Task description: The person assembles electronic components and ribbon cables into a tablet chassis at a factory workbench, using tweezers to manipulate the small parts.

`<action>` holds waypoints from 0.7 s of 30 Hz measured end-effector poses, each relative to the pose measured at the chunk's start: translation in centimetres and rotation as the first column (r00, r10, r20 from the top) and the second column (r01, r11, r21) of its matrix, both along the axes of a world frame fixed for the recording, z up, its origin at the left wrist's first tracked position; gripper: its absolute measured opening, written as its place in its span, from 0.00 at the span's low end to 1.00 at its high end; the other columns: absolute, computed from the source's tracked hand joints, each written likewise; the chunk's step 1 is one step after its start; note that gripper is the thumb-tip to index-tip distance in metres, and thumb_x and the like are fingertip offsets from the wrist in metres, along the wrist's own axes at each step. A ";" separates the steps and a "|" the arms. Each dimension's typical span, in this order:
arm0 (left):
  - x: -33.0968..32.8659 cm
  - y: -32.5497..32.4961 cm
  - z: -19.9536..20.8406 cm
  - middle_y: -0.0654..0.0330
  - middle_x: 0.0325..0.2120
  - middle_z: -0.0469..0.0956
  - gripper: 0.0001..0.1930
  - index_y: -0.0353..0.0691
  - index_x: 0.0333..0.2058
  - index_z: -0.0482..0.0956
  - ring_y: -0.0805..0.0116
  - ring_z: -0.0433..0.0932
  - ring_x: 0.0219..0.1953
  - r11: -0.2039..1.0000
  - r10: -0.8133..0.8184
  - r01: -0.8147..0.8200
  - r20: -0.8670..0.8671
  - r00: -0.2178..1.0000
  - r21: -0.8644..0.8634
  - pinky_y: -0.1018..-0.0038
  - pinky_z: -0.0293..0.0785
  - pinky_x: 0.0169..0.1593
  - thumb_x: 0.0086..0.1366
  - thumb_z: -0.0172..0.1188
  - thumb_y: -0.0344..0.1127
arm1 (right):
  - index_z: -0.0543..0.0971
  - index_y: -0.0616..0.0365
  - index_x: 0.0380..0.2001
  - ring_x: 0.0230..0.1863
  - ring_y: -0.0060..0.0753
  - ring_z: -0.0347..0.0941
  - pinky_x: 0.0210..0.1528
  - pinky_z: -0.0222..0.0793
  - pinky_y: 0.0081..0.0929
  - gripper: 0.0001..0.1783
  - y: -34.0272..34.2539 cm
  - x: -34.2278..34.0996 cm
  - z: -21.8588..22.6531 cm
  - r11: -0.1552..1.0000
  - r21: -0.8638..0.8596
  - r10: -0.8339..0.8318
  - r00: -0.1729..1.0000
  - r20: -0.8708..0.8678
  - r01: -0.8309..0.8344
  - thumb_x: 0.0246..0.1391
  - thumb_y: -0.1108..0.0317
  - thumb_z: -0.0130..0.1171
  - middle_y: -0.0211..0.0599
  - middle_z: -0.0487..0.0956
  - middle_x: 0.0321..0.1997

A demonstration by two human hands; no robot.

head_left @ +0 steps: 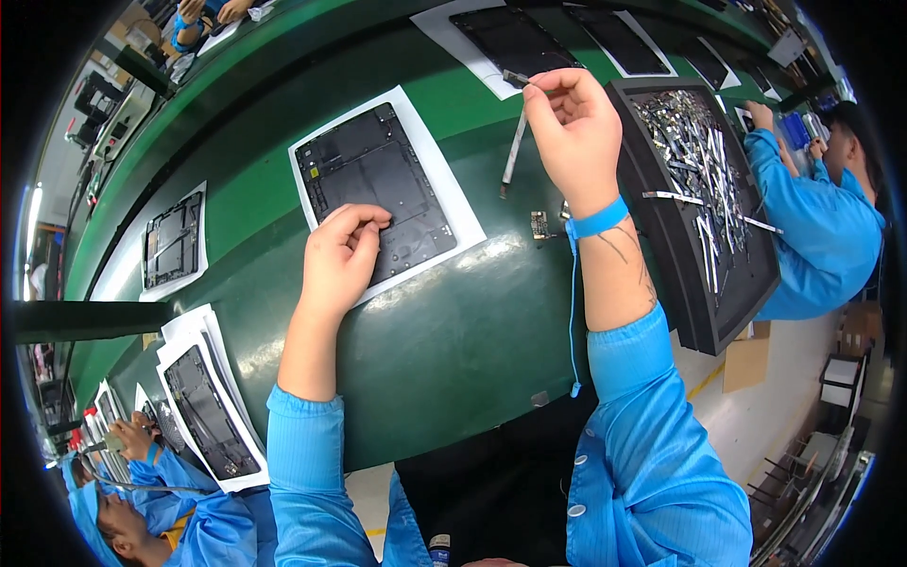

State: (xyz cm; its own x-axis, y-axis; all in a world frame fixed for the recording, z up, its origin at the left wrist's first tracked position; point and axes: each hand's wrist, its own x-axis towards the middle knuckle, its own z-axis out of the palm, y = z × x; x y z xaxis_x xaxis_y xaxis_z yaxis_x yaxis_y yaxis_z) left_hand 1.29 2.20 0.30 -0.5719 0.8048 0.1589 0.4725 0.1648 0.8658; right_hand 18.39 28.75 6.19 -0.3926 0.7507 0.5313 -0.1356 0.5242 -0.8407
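Observation:
My right hand (576, 132) is raised over the far side of the bench, thumb and forefinger pinched on a flex cable (514, 151). The cable's pale strip hangs down, and a small dark end sticks out beyond the fingertips. My left hand (342, 250) rests over the lower part of a black tablet housing (364, 156), which lies on a white sheet (463, 213). Its fingers are curled with the tips together; whatever may be between them is hidden. Near my right wrist a small circuit board (539, 225) lies on the green bench.
A black tray (694, 321) heaped with flex cables (694, 142) stands right of my right arm. Other housings on paper lie at left (175, 241), lower left (213, 411) and far side (515, 38). A blue wrist-strap cord (573, 321) hangs from my right wrist. Co-workers sit on both sides.

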 end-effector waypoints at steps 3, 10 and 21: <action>0.2 0.0 -0.4 0.61 0.39 0.87 0.09 0.36 0.45 0.89 0.77 0.80 0.33 1.000 0.008 -0.008 0.008 1.000 -0.016 0.78 0.78 0.41 0.73 0.61 0.23 | 0.83 0.64 0.50 0.36 0.17 0.84 0.36 0.78 0.18 0.11 -0.9 -0.4 -0.5 0.999 0.034 0.009 0.995 -0.100 -0.006 0.65 0.78 0.70 0.31 0.86 0.40; 0.1 -0.3 0.1 0.61 0.42 0.86 0.07 0.34 0.46 0.89 0.77 0.80 0.33 0.998 -0.033 0.031 0.021 0.999 0.049 0.77 0.78 0.40 0.74 0.64 0.24 | 0.88 0.59 0.41 0.42 0.33 0.87 0.43 0.85 0.28 0.08 -6.7 -1.8 -0.2 0.895 0.367 0.273 0.962 0.002 -0.254 0.60 0.81 0.68 0.38 0.87 0.48; 1.2 0.2 0.0 0.57 0.39 0.88 0.09 0.32 0.53 0.82 0.74 0.84 0.33 0.948 -0.137 -0.113 0.705 0.696 0.296 0.76 0.83 0.40 0.78 0.66 0.27 | 0.89 0.61 0.43 0.47 0.37 0.88 0.52 0.84 0.30 0.15 -8.8 -3.1 -3.4 0.802 0.115 0.568 0.808 0.154 -0.586 0.60 0.86 0.59 0.41 0.90 0.49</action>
State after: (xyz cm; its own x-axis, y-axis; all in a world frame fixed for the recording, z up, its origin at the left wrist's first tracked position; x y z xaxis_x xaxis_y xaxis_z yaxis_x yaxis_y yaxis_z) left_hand 2.52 2.36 0.29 -0.6018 0.7962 -0.0625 -0.3039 -0.1559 0.9399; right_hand 15.33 19.92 2.82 -0.7883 0.2812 0.5473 -0.3678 0.4978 -0.7855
